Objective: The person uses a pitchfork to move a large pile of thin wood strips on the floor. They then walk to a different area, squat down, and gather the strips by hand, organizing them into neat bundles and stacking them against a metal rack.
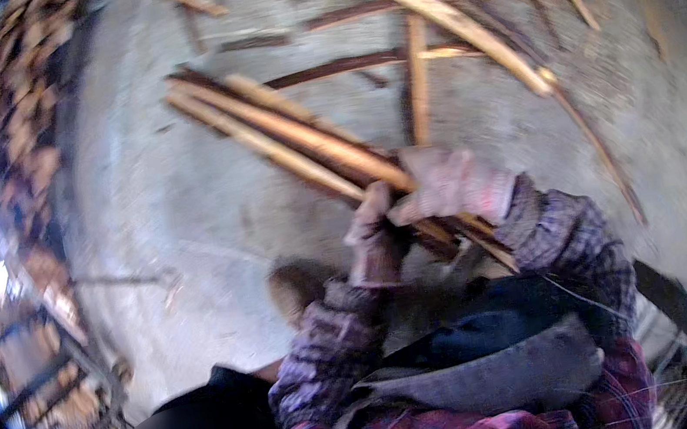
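Observation:
A bundle of several long, split wood sticks (306,134) slants from the upper left down to my lap, above the concrete floor. My left hand (374,241), in a soiled work glove, closes around the near part of the bundle from its left side. Just right of it, my right hand (458,185), in a pale knitted glove, grips the same sticks from above, fingers curled over them. The near ends of the sticks show below my hands. Checked sleeve covers are on both forearms, and dark cloth lies over my lap.
Loose wood strips (438,12) lie scattered ahead and to the right. A tall stack of split wood (11,129) stands at far left. A metal rack (84,365) holding wood is at lower left. Close on my left is a person in a black cap (221,407).

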Demonstrator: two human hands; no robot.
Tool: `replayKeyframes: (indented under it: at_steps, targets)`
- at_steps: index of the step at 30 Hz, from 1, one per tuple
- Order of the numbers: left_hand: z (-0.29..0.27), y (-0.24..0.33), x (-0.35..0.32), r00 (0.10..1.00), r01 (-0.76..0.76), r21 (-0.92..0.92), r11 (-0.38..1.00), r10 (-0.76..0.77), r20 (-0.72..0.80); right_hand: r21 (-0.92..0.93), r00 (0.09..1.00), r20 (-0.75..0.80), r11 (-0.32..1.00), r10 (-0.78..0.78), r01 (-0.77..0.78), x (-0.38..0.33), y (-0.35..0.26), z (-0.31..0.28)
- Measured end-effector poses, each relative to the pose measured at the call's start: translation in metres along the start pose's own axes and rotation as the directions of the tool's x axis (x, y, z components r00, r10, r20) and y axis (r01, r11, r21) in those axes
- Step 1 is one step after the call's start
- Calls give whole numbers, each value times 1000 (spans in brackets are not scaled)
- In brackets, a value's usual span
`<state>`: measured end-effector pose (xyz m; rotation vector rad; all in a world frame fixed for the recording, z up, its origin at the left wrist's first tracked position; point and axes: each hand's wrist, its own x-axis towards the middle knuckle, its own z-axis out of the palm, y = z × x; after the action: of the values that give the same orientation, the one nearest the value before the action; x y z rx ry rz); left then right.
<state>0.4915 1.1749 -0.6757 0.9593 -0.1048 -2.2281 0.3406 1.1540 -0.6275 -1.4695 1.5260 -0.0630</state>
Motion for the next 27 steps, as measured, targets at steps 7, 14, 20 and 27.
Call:
replayKeyframes:
  at_steps: [7, 14, 20, 27]
  targets:
    - [-33, -6, 17, 967, -47, 366, 929, -50, 249, 37, 729, -664, 966, -167, 255, -61, 33, 42]
    - [-59, 48, 74, 981, 136, 519, 844, -186, 45, -158, 945, -289, 966, 153, -204, 22, 3, 49]
    - [-128, 54, 95, 983, 39, 737, 675, 105, -148, -118, 979, -150, 986, -138, 121, -36, 42, 20]
    - [-61, 46, 61, 920, 129, 650, 749, 153, -360, 96, 404, -634, 585, 660, -805, -209, 232, -21]
